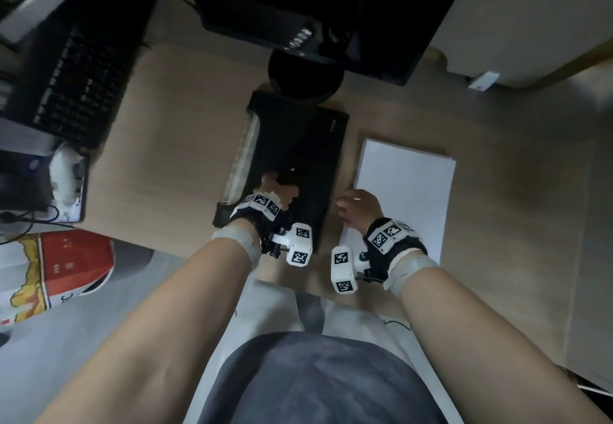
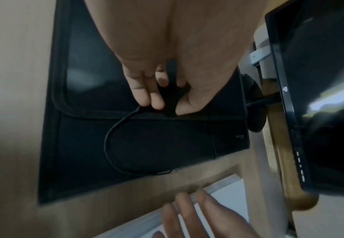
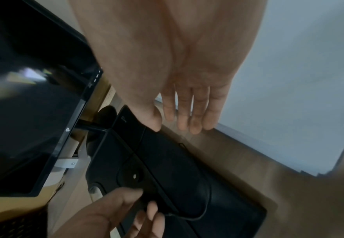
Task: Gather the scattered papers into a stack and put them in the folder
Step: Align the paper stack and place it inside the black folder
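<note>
fingers of the left hand are curled and pinching the black tab at the end of the elastic cord on the folder, thumb on the other side of it. right hand has its fingers straight and close together, holding nothing, hovering over the gap between folder and papers. that white stack is squared up on the desk, just beside the folder at its 3 o'clock. monitor is up at 12, keyboard off at 10.
</note>
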